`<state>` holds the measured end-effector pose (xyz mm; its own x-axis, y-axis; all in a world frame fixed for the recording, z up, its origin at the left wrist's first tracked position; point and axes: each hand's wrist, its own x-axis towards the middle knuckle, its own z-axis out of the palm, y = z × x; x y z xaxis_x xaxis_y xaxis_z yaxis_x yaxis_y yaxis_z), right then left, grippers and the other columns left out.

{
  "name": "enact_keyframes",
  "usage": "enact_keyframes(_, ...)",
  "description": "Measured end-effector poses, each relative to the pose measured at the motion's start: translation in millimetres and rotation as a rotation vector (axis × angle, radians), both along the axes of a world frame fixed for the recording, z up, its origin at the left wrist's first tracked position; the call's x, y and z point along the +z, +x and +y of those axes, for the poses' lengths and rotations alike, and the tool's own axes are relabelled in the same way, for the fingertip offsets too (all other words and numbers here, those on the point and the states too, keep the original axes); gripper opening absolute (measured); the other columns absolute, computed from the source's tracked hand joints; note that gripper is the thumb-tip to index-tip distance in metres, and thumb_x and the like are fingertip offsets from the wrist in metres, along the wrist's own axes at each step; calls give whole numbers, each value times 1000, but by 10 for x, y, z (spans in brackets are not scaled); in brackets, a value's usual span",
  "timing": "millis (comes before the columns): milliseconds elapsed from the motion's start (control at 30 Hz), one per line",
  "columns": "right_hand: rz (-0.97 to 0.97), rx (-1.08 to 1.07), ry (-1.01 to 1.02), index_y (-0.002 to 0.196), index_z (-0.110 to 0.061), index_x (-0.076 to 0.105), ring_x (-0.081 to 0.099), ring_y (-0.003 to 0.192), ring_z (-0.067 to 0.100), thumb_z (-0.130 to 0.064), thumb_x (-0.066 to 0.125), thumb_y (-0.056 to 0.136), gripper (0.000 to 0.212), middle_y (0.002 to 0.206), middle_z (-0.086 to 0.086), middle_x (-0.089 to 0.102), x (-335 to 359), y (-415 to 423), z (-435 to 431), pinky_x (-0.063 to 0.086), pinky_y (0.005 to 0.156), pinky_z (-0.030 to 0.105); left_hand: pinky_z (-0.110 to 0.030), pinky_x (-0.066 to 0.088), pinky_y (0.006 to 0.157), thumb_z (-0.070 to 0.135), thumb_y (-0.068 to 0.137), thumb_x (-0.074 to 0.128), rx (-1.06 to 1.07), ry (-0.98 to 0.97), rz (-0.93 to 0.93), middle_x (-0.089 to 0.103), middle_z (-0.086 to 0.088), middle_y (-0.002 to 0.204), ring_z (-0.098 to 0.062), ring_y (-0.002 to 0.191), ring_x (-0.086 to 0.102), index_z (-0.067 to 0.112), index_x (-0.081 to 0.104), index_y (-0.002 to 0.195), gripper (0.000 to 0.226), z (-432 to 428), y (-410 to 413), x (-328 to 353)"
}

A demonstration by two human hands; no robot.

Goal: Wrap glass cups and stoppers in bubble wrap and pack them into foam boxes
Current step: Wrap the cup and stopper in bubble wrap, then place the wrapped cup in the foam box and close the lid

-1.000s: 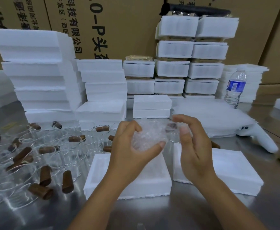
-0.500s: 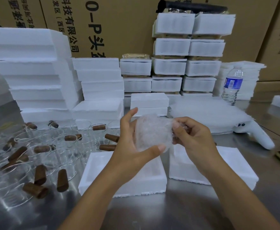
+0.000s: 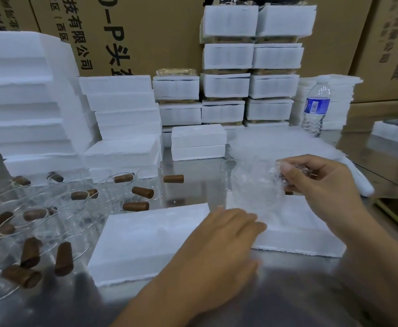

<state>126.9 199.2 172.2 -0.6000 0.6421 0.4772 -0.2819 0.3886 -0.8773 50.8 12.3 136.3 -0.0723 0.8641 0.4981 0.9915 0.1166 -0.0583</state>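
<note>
Packing bench, mid-wrap: the right hand (image 3: pixel 320 185) pinches the gathered end of a bubble-wrapped bundle (image 3: pixel 257 185), fingers curled round the twist. It holds the bundle up above the far part of the right box (image 3: pixel 299 234). The left hand (image 3: pixel 221 234) hangs lower and apart from it, holding nothing, with fingers loosely extended over the gap between that box and the left box (image 3: pixel 146 241). It is blurred, so we cannot tell whether its fingertips touch foam.

We take the bundle to hold a glass cup, though the wrap hides it. Something dark, perhaps a stopper, shows through at the pinch.

On the steel table (image 3: pixel 200 185) to the left, bare cups (image 3: pixel 51 220) and brown stoppers (image 3: pixel 142 192) lie mixed together. Behind the hands are loose wrap sheets (image 3: pixel 275 142), stacked boxes (image 3: pixel 252 60), a water bottle (image 3: pixel 316 109) and cartons (image 3: pixel 146 31).

The risk, as we judge it, lies in that one-handed pinch. With only the twisted end held, the wrap could unwind or the glass could slide out and strike foam or steel. Both near boxes show only flat white tops, and we cannot tell whether either stands ready to take the bundle. If the free hand must shift one, a careless sweep leftward could knock the unwrapped cups lying close by against each other.
</note>
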Motion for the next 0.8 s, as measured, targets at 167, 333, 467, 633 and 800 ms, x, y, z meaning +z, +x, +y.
enact_keyframes(167,-53,-12,32,74,-25,71,64,59,4,-12,67,82,16,65,-7,71,-67,40,22,54,59,15,-26,48,93,46,69,63,15,-14,68,69,14,107,-4,97,65,28,69,107,42,45,45,-12)
enact_keyframes(333,-111,71,29,78,-19,73,64,62,6,-8,67,83,13,69,-2,72,-110,0,-16,54,60,16,-19,44,74,32,69,66,19,8,-41,69,13,96,-8,82,64,27,70,100,31,40,4,11)
enact_keyframes(467,-243,174,73,85,-15,73,65,63,4,-6,67,83,11,73,-7,73,-158,-5,-36,54,64,17,-23,53,55,14,69,73,-10,32,-111,68,12,92,-10,78,64,26,70,95,29,23,-35,5)
enact_keyframes(633,-377,15,298,88,-30,69,64,69,3,-25,71,81,9,78,-12,71,-221,40,58,50,68,18,-29,55,57,10,77,69,29,95,-235,59,18,96,-3,83,56,31,57,103,36,14,-79,-25)
enact_keyframes(800,-504,-213,466,84,-38,63,58,75,1,-59,64,66,28,80,-13,65,-285,117,101,47,67,25,0,32,76,30,80,74,92,198,-365,30,28,109,5,106,37,44,28,118,61,14,-106,-23)
